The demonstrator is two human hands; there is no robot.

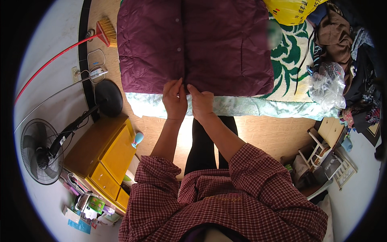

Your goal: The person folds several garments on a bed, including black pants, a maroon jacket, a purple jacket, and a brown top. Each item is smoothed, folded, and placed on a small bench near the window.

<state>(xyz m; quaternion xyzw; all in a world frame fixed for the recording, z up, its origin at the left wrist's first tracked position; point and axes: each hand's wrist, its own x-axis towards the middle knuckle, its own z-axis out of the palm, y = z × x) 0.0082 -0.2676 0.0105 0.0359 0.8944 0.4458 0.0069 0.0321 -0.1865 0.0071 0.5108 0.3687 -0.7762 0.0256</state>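
Observation:
A dark maroon padded jacket (217, 44) lies spread on the bed, its front placket running down the middle with snap buttons along it. At the placket's lower end, both hands meet on the hem. My left hand (175, 100) is closed in a pinch on the jacket's edge, fingertips together. Close beside it, my right hand (202, 101) has its fingers curled in, with thumb and forefinger at the same edge. Whatever small part lies between the fingertips is hidden.
A green-and-cream patterned blanket (292, 68) and a pale green sheet (242, 105) cover the bed. Clothes (336, 34), a clear plastic bag (328, 84) and a yellow bag (294, 11) lie right. Left are a yellow cabinet (102, 155), a fan (42, 151) and a broom (105, 33).

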